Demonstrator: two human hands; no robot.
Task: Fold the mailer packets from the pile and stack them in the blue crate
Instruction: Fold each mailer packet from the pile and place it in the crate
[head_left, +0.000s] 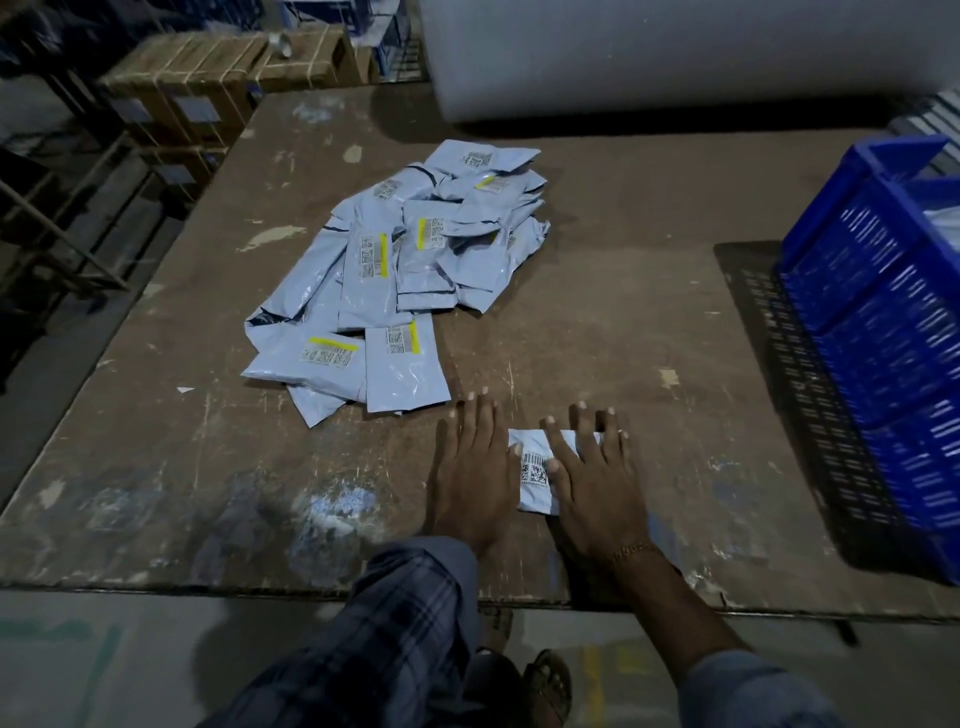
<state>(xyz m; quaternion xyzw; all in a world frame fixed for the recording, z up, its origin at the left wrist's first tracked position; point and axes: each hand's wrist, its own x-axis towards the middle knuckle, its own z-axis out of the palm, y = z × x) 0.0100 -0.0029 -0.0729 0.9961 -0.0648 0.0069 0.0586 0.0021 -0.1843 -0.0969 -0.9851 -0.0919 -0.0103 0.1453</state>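
On the tabletop (156, 467) your right hand (592, 483) & left hand (475, 467), fingers flat and spread, press a folded packet (535, 467); pile (410, 260) behind, blue crate (883, 322) at right.

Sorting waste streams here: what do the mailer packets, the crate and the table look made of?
Mailer packets: likely thin glossy plastic film; they crinkle and shine. Crate: rigid blue moulded plastic, slotted walls. Table: probably wood board, matte brown, scuffed and chipped.

We see a scuffed brown worktop (597, 291) carrying a pile of mailer packets (395, 270) centre-left, a folded packet (535, 473) near, and the blue crate (883, 364) right.
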